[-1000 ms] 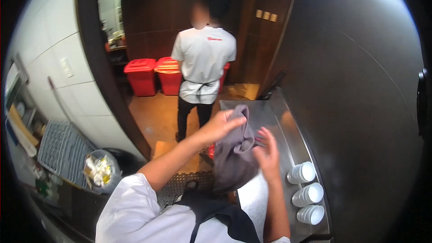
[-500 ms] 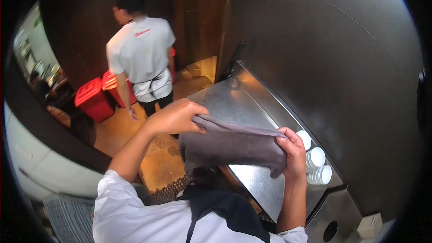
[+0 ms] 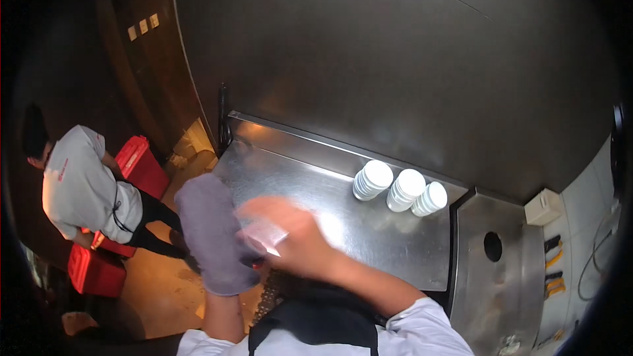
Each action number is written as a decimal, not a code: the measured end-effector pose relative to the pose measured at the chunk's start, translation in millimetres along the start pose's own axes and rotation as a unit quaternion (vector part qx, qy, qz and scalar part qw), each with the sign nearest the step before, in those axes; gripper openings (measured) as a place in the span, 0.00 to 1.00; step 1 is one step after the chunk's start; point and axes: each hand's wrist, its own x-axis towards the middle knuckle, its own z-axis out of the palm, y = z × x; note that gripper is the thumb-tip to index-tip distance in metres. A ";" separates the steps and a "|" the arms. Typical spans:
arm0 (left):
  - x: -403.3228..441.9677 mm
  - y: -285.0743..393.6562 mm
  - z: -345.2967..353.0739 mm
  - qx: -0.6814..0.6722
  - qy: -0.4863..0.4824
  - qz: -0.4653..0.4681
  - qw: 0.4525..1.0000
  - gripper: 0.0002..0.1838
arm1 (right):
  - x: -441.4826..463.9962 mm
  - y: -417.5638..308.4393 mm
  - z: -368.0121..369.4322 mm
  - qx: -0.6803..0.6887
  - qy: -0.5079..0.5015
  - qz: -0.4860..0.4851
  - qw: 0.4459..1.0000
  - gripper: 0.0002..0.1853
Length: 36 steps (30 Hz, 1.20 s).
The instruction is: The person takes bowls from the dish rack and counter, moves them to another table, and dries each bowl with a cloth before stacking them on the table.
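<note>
A grey cloth (image 3: 214, 234) stands upright over the end of my left forearm (image 3: 223, 316), covering my left hand like a sleeve. The fingers of that hand are hidden, so their grip does not show. Just to the right of the cloth, my right hand (image 3: 283, 231) is smeared by motion. It is close to the cloth's edge, but whether it touches or pinches it I cannot tell. A pale, reddish-edged patch shows between the two, too blurred to name.
Three stacks of white bowls (image 3: 405, 189) stand on the steel counter (image 3: 316, 165) against the dark wall. To the right are a steel surface with a round hole (image 3: 493, 246) and a white box (image 3: 544, 207). At left, a co-worker (image 3: 89, 184) leans near red bins (image 3: 95, 270).
The cloth, earlier stretched between both hands, now covers my left hand, and my right hand has left its far edge. My view has swung right. The co-worker now leans over the bins.
</note>
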 end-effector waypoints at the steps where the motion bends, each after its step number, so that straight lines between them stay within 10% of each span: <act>1: 6.1 -3.2 -7.7 0.020 -0.014 0.003 1.000 0.12 | -26.7 55.2 -19.9 -0.157 0.035 0.043 0.986 0.13; 6: 93.2 26.4 -44.7 0.135 0.011 0.071 0.988 0.09 | -142.2 242.5 -146.1 -0.515 -0.085 0.153 0.839 0.18; 9: 147.5 47.0 -60.9 0.184 0.020 0.087 0.979 0.08 | -157.6 273.4 -176.9 -0.451 -0.155 0.217 0.852 0.13; 22: 51.7 95.1 77.1 0.275 -0.171 0.156 0.933 0.03 | -135.3 262.9 -199.9 -0.413 -0.097 0.200 0.883 0.04; 27: 33.9 145.2 140.9 0.485 -0.269 0.265 0.789 0.03 | -83.5 174.6 -161.7 -0.360 -0.073 0.091 0.926 0.12; 32: 11.5 104.5 157.7 -0.124 -0.248 0.099 0.956 0.27 | -55.9 116.7 -97.6 -0.243 -0.110 -0.002 0.964 0.11; 36: 36.5 83.0 141.7 -0.115 -0.267 0.117 0.949 0.43 | -52.0 114.9 -77.0 -0.167 0.113 0.075 0.977 0.42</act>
